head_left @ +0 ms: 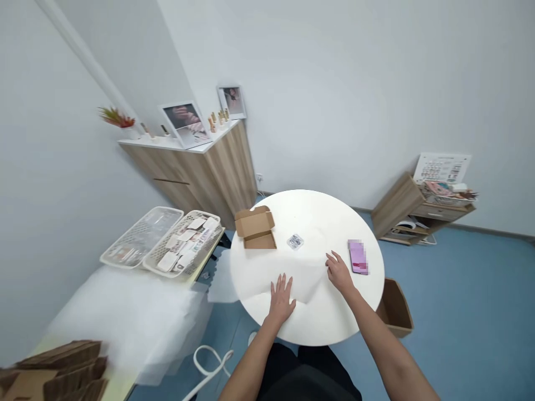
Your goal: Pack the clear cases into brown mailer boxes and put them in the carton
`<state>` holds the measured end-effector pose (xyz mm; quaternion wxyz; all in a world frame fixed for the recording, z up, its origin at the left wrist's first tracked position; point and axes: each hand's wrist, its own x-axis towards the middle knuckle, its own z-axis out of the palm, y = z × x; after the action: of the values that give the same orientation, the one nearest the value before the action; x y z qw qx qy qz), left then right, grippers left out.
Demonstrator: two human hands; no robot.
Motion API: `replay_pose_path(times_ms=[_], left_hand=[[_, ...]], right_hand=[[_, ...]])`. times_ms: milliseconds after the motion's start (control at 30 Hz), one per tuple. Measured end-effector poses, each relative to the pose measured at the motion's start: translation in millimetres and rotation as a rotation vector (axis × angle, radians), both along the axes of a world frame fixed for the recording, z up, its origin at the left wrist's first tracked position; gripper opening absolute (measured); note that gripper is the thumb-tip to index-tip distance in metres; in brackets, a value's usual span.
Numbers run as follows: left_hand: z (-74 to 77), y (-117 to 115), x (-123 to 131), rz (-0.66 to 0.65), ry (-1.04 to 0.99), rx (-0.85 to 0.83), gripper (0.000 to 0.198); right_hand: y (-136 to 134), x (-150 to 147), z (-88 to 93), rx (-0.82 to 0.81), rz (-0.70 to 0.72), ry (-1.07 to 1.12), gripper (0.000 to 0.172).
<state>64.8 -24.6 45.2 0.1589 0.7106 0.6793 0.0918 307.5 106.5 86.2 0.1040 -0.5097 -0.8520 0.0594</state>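
A thin white wrapping sheet lies across the round white table, its left end hanging over the edge. My left hand rests on the sheet near its front edge, fingers spread and flat. At the sheet's right corner is my right hand, its thumb and fingers curled in and seeming to pinch the corner; the exact contact is small and hard to see. Beyond the sheet lies a small clear packet with a dark pattern. A brown cardboard box stands with its lid up at the table's left.
A purple phone-like object lies right of my right hand. Below the table's right edge stands a brown bin. To the left, a side table holds two white baskets, stacked white sheets and folded cardboard.
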Motion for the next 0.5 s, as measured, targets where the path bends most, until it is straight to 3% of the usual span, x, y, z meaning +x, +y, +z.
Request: replay_pose_path(times_ms=[100, 200, 333, 500], left_hand=[[-13.8, 7.2, 25.4, 0.114, 0.05, -0.052, 0.068], [-21.3, 13.7, 38.5, 0.207, 0.053, -0.128, 0.065], [-27.0, 27.5, 50.3, 0.189, 0.061, -0.223, 0.069], [-33.8, 54.6, 48.0, 0.128, 0.102, -0.194, 0.085]], right_hand=[[-8.6, 48.3, -11.6, -0.042, -0.079, -0.072, 0.034], [-25.9, 71.1, -22.7, -0.105, -0.127, -0.138, 0.033], [-58.1, 69.7, -37.0, -0.201, -0.151, -0.209, 0.027], [-90.8, 46.1, -50.0, -0.273, -0.112, -0.139, 0.022]])
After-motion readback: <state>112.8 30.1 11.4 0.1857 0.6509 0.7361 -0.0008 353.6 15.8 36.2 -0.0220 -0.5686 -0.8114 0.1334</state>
